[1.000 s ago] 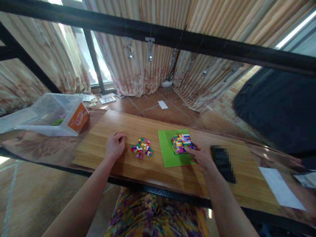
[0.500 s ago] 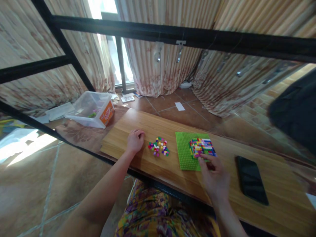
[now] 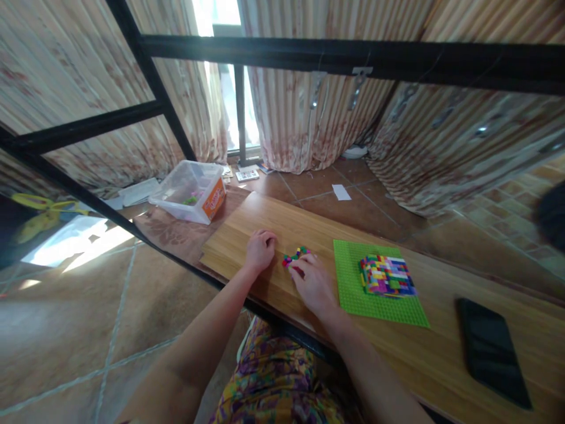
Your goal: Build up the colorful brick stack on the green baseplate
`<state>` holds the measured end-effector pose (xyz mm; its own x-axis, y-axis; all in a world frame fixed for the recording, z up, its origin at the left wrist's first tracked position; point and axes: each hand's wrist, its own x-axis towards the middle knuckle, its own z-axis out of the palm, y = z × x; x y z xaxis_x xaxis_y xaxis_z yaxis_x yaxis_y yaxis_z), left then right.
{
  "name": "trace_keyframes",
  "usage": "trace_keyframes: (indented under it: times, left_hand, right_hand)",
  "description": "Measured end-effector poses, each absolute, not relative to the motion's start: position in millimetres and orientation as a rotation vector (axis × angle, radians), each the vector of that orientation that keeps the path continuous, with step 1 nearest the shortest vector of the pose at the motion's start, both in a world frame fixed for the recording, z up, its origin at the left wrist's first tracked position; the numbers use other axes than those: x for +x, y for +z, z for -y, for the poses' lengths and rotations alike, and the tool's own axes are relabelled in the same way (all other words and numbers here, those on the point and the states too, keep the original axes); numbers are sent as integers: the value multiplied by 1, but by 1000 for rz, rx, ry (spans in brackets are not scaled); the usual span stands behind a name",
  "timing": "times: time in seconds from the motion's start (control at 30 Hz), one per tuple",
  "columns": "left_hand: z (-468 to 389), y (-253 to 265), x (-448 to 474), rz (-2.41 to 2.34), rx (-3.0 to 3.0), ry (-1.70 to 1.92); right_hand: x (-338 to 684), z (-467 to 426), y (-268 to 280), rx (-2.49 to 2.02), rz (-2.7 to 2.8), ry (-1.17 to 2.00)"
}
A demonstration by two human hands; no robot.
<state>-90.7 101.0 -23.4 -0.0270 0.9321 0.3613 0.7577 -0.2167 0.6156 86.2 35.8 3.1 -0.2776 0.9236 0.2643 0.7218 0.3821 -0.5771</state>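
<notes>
My left hand (image 3: 261,250) rests on the wooden tabletop with its fingers curled in, and nothing shows in it. Just to its right lies a small pile of coloured building bricks (image 3: 301,252). My right hand (image 3: 314,287) reaches over the near side of that pile, thumb and fingertips drawn together among the bricks. It covers part of the pile, and whether a brick is between the fingertips is hidden. Right of this hand sits a green baseplate (image 3: 346,282), carrying a block of many-coloured bricks (image 3: 388,275) built up in layers.
A black phone (image 3: 492,350) lies on the wooden table (image 3: 273,215) at the right. Beyond the table's left end stands a clear plastic bin (image 3: 185,194) with an orange label. A black metal bar (image 3: 282,53) crosses above, in front of curtains (image 3: 286,123).
My right hand has left the brick block on the baseplate and moved left to the loose bricks. My left hand stays curled on the table. The view has shifted somewhat.
</notes>
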Motion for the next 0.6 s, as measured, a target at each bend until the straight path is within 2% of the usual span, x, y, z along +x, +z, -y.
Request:
trace_keyframes:
  times: [0.27,0.6]
  left_hand:
    - [-101,-27,-91,-1796,2025,1086]
    - [-101,-27,-90,-1800,2028,1105]
  right_hand:
    - [103,-47,8,-1594,2135,454]
    - [81,-35,10,-1594,2204,206]
